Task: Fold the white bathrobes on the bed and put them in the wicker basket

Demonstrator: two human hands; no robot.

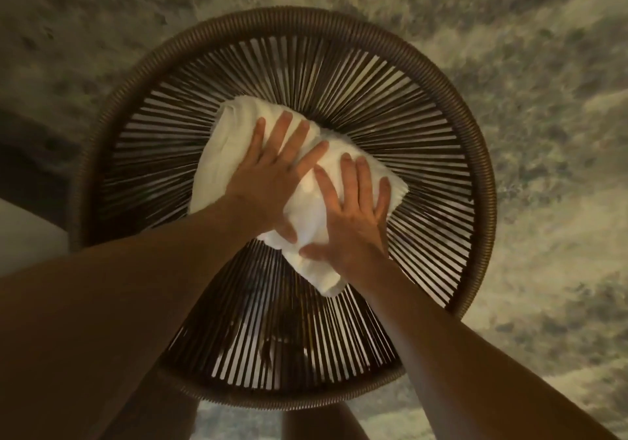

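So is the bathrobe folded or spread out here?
Folded: the white bathrobe is a compact bundle inside the wicker basket.

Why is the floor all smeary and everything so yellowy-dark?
Head view: the carpet is blurred, maybe from camera motion; the light is dim and yellowish; the wide lens bulges the wicker basket; the white bathrobe under the left hand and right hand looks fairly sharp.

dim, warm-tinted light; soft blur and wide-angle edge distortion.
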